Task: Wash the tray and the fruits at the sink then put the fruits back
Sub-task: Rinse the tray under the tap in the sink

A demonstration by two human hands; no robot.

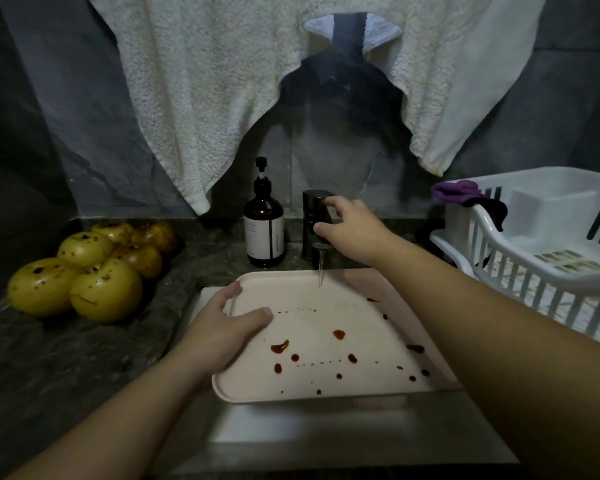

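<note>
The pink tray (326, 341), spotted with dark red sauce, lies over the sink (201, 299) under the tap (314, 216), where a thin stream of water falls. The left hand (222, 327) grips the tray's left rim, thumb on top. The right hand (350, 226) holds the tap's top, fingers curled round it. Stained yellow fruits (84, 268) sit piled on the counter (66, 351) left of the sink, beside a brown soap bottle (264, 226).

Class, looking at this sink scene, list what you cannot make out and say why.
- Sink basin: head view, mostly hidden under the tray.
- Soap bottle label: text too small and dim.
- Dish rack: cut off by the right edge.
- Tap handle: covered by the right hand.
</note>
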